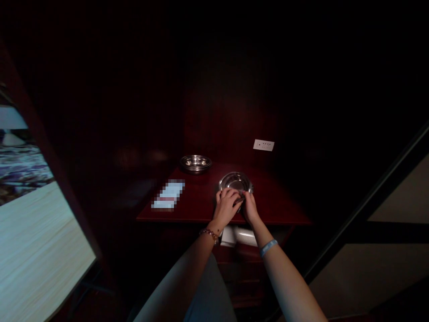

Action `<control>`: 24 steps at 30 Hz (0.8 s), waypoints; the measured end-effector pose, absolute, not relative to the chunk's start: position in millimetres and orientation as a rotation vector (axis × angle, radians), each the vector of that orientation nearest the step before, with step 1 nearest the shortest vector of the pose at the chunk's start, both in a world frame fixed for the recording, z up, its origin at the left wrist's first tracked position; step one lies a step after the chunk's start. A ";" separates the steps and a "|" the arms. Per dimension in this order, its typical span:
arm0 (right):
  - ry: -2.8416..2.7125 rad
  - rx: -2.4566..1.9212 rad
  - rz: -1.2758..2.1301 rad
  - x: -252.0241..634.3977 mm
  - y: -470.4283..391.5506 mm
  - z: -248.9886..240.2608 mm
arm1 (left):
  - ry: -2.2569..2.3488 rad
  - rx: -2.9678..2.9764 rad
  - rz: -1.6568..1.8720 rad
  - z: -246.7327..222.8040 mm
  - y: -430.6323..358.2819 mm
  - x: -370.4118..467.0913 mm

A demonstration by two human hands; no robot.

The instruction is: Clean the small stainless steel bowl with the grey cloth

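Note:
A round shiny metal bowl [235,180] stands on the dark red shelf [201,208], near its front edge. My left hand [227,206] lies over the bowl's near rim, its fingers bent and pressed together. Close beside it, my right hand [250,206] is at the near right side of the rim with its fingers curled. Something small and dark shows between the two hands, too unclear to name. Other metal bowls, stacked [196,165], sit at the back left of the shelf.
A pixelated pale sheet [169,195] lies on the shelf's left part. White objects [246,237] rest below the shelf. A white socket [263,145] is on the back wall. Dark panels flank both sides; a light wooden surface [40,250] is at far left.

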State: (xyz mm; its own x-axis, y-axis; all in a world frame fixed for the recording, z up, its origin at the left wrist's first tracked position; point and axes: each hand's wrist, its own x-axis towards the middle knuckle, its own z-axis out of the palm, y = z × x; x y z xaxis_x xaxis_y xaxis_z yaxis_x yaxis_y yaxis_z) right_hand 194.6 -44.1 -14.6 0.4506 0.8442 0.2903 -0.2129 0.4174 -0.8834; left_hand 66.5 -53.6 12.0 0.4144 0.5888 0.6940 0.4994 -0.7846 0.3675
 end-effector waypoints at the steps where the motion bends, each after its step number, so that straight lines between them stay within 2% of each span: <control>1: -0.841 -0.896 0.751 195.8 -42.9 -16.1 | 1.009 2.538 1.345 12.4 -55.2 66.5; 7: -0.787 -0.913 0.689 196.6 -40.3 -15.9 | 1.087 2.377 1.559 10.9 -61.1 67.2; 12: -0.768 -0.864 0.743 199.8 -32.7 -21.1 | 1.035 1.832 1.820 -0.3 -35.6 69.4; 18: -0.776 -0.798 0.775 206.0 -25.2 -28.9 | 0.745 1.551 1.355 -8.6 -10.5 68.2; 24: -0.831 -0.809 0.714 205.8 -27.2 -27.7 | 0.653 1.442 1.292 -11.7 -10.9 68.3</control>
